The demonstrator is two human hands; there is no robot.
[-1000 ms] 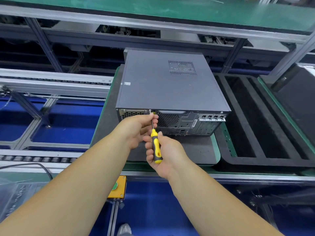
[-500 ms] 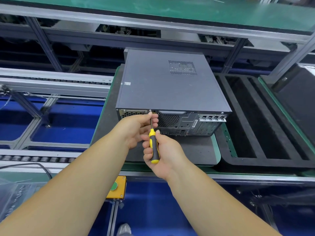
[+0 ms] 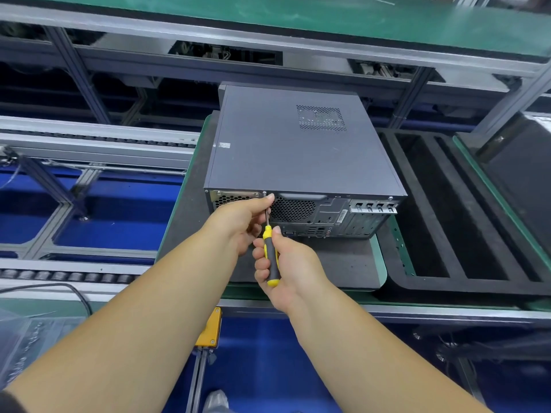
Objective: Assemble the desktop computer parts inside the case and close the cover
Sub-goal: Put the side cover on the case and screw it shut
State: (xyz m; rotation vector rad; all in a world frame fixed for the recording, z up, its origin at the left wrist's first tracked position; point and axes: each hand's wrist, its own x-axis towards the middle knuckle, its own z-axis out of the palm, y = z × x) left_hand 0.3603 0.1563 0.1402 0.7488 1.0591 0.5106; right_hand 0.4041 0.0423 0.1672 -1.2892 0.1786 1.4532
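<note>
A dark grey desktop computer case (image 3: 292,150) lies flat on a black pad, its cover on and its rear panel facing me. A yellow-and-black screwdriver (image 3: 271,257) points up at a screw (image 3: 264,193) on the top rear edge of the case. My right hand (image 3: 286,272) is wrapped around the screwdriver handle. My left hand (image 3: 241,222) pinches the metal shaft just below the screw and hides the tip.
The black pad (image 3: 343,260) lies on a green-edged pallet. A black foam tray (image 3: 447,210) with long empty slots sits to the right. Roller conveyor rails (image 3: 89,144) run at left. A yellow box (image 3: 210,329) hangs under the front rail. A green shelf (image 3: 298,13) spans above.
The handle has rotated slightly in my right hand, its black side now facing me. Both hands and the case stay in the same place.
</note>
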